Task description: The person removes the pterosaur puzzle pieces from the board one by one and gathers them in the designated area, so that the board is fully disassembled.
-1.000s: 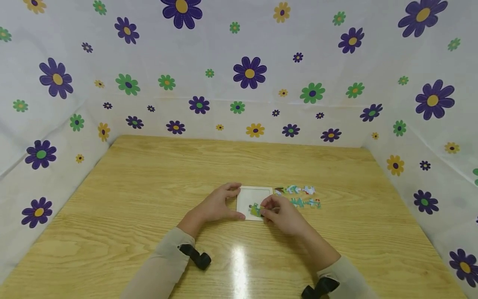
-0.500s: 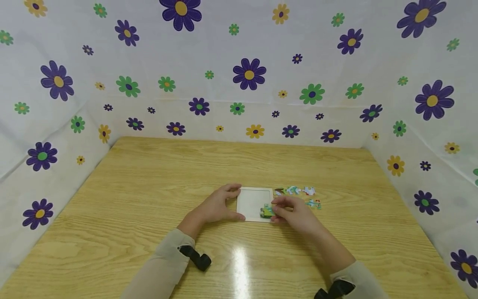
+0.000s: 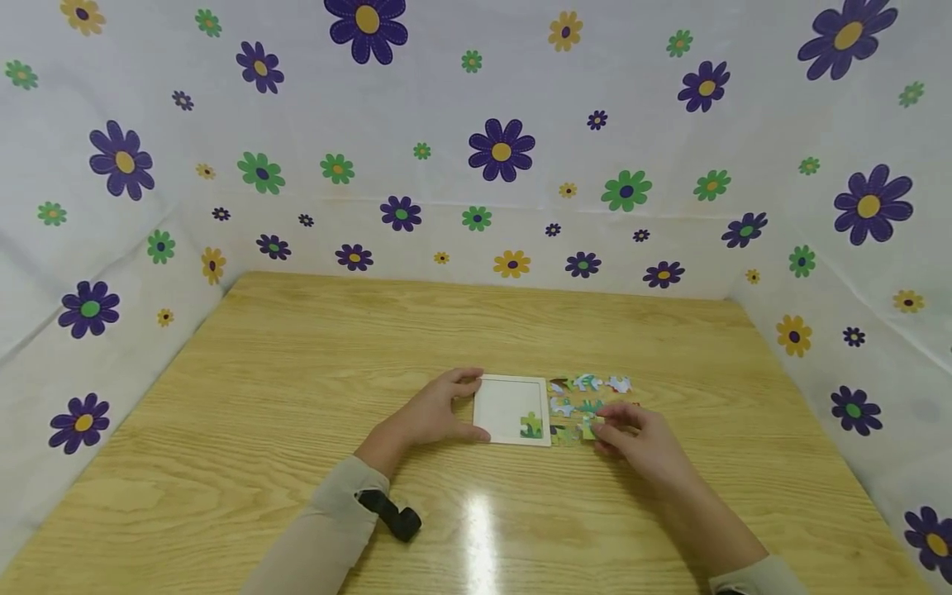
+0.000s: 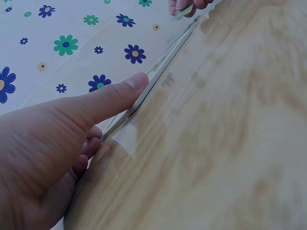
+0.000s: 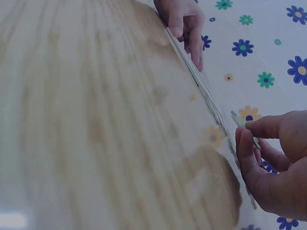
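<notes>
A square white puzzle tray (image 3: 502, 409) lies on the table, with one green-and-yellow puzzle piece (image 3: 531, 426) in its lower right corner. My left hand (image 3: 439, 407) grips the tray's left side, thumb at the near corner and fingers at the far one. In the left wrist view that thumb (image 4: 117, 96) rests along the tray's edge. Just right of the tray, my right hand (image 3: 643, 438) pinches a light green puzzle piece (image 3: 587, 426) between thumb and fingers. The right wrist view shows this piece (image 5: 247, 130) tilted, raised off the table. Fingers hide part of it.
Several loose puzzle pieces (image 3: 586, 383) lie in rows beside the tray's right edge, some partly behind my right hand. The wooden table (image 3: 357, 347) meets a flower-printed cloth (image 3: 446, 124) at the back and sides.
A green piece that my right hand held over the tray now lies in its lower right corner. The right hand has moved right and pinches another piece. My left hand stays put.
</notes>
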Tool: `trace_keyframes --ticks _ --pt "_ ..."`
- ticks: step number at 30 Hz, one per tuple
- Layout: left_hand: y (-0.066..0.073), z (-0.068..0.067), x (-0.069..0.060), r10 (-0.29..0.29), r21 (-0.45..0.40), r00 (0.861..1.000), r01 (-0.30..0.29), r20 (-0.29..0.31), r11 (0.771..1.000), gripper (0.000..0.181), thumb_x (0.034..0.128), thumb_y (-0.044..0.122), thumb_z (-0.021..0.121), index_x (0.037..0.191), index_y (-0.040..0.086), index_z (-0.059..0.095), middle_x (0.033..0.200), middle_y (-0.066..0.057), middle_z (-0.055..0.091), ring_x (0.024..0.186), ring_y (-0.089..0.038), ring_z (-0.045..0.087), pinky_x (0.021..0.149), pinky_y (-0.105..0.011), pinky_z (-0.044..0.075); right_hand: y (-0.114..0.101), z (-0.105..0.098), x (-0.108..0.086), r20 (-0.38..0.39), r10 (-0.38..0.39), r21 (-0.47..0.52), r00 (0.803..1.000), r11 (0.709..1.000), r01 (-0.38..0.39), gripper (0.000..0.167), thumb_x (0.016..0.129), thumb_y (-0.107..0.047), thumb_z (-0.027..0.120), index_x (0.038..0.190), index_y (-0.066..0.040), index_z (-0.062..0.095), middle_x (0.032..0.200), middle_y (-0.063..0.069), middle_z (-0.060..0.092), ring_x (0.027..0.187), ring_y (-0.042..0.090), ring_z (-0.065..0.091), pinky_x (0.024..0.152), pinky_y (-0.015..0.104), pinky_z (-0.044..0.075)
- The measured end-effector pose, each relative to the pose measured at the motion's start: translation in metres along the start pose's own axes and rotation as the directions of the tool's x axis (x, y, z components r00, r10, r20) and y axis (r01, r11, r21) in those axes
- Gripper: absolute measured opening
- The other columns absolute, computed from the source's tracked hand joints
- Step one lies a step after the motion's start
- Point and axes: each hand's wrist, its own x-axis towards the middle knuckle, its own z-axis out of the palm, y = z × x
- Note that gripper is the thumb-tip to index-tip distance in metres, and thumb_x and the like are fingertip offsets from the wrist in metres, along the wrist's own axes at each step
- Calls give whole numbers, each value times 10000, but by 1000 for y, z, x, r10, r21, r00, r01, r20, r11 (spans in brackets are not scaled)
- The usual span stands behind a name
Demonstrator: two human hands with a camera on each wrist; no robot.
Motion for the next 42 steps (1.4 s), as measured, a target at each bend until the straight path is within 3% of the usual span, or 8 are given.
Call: trace_keyframes --ticks 11,19,23,26,31,33,39,42 --pt "-1 0 -1 4 -1 1000 -4 5 1000 988 745 451 871 1495 6 407 1616 12 326 1516 -275 252 1212 -492 278 2 -1 -5 -102 -30 -199 994 980 9 294 920 -102 714 1137 86 652 895 78 559 731 116 589 623 217 542" --pt "-1 2 -1 1 -4 1000 -1 22 1000 986 751 451 867 1497 5 400 1619 18 318 1519 -262 248 1218 -478 270 -2 1 -8 -125 -21 -383 992 923 -29 275 908 -149 719 1106 37 672 879 75 619 715 158 594 601 248 494" --pt "0 2 0 5 9 1000 -6 19 1000 984 753 464 862 1494 4 406 1620 10 319 1518 -266 254 1218 -478 271 -10 2 -8 -139 -60 -490 988 872 -16 280 886 -173 735 1084 14 672 941 110 637 843 225 634 676 314 520" --pt "0 1 0 1 15 1000 -1 6 1000 985 745 462 869 1489 3 416 1615 14 329 1515 -265 261 1217 -480 273 -18 8 -5 -112 -108 -520 988 854 35 276 887 -178 734 1087 5 683 1001 142 657 923 265 657 695 344 545" --pt "-2 -1 0 -8 9 1000 8 0 1000 985 741 458 872 1493 15 415 1615 23 328 1516 -260 256 1220 -479 267 -29 33 10 35 -149 -394 988 907 151 295 927 -182 711 1160 -3 687 1048 141 678 895 227 697 660 289 564" --pt "-3 -1 0 -2 -5 1000 2 -7 1000 981 742 458 871 1490 11 420 1612 17 332 1514 -266 258 1217 -485 269 -30 44 17 91 -170 -356 981 915 191 325 925 -192 720 1184 0 683 1059 130 673 900 206 685 669 275 562" --pt "-2 1 -1 0 -53 1000 1 8 999 994 746 480 859 1496 6 410 1615 20 323 1517 -263 252 1216 -484 272 -32 63 29 118 -190 -439 975 870 223 336 856 -208 800 1127 -27 720 1053 70 687 942 181 609 786 343 536" --pt "-2 0 -2 -2 -41 1000 2 1 999 986 746 470 862 1495 11 414 1613 21 327 1513 -263 265 1211 -482 283 -35 65 31 114 -177 -455 978 866 209 312 839 -188 815 1094 -40 713 1015 57 668 915 188 585 772 345 514"
